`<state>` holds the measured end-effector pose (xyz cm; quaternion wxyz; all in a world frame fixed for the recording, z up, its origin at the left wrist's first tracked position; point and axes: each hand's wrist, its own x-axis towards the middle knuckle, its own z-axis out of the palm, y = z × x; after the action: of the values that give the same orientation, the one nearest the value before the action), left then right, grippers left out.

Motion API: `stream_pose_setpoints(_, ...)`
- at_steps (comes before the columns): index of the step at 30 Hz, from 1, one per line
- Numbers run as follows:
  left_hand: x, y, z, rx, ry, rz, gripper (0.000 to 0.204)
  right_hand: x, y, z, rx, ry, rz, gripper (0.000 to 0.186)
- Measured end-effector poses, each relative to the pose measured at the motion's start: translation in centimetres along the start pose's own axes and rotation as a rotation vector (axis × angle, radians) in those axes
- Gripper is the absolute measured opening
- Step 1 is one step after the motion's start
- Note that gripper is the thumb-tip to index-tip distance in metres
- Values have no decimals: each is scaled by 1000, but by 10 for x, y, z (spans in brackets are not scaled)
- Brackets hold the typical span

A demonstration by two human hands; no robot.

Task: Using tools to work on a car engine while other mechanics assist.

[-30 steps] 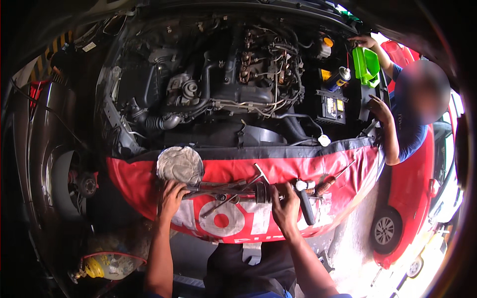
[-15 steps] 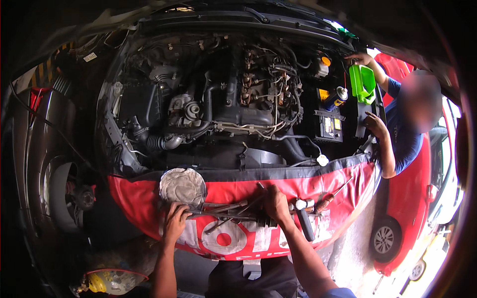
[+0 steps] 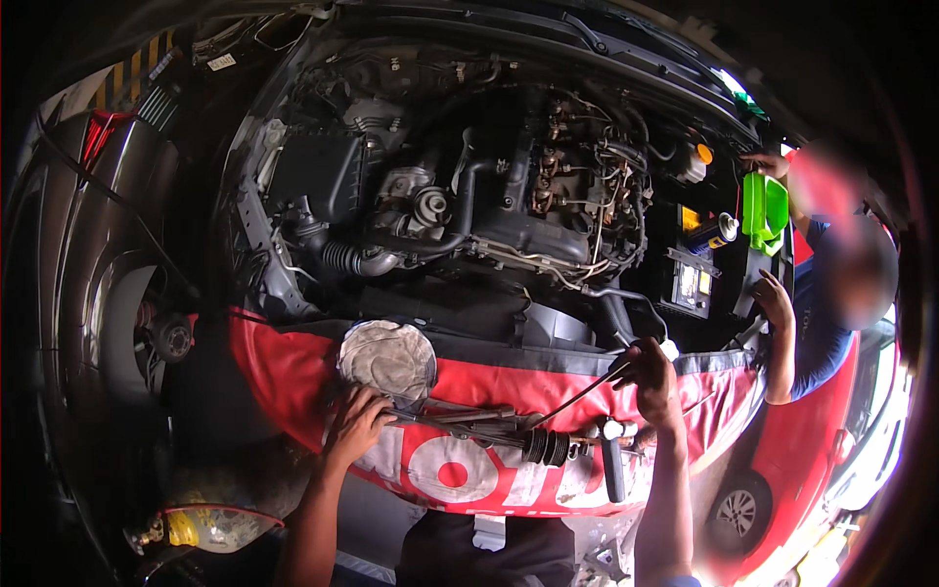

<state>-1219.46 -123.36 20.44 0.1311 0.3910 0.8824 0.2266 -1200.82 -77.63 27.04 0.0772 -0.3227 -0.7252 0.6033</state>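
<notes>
One red cover (image 3: 281, 369), draped below an open engine bay (image 3: 258, 217), carrying a bellowed rod (image 3: 543, 448). Left hand (image 3: 360, 425) laid across the rod's end, cannot tell whether gripping; right hand (image 3: 650, 377) clenched round a slim tool (image 3: 579, 396). Dark car (image 3: 73, 274) at left; red car (image 3: 807, 455) at right.

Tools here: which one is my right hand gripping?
The thin rod, slanting up to your right hand; the hammer and screwdriver lie on the red cover.
</notes>
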Motion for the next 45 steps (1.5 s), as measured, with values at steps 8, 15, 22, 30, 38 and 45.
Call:
stream_pose_setpoints(8,-6,-15,3,-45,28,8,18,-16,-29,8,-46,202,-2,15)
stream_pose_setpoints(15,16,-1,-10,-27,-51,-39,28,-15,-96,-37,-126,476,-405,19)
stream_pose_setpoints(22,222,69,18,-352,368,238,25,85,-126,-78,-915,522,-898,43)
stream_pose_setpoints(30,447,79,80,181,584,86,51,323,-198,-34,-944,785,-1149,29)
stream_pose_setpoints(38,460,77,88,175,507,10,51,492,-185,6,-683,612,-915,30)
stream_pose_setpoints(45,458,76,83,177,454,-10,52,546,-180,28,-791,611,-693,28)
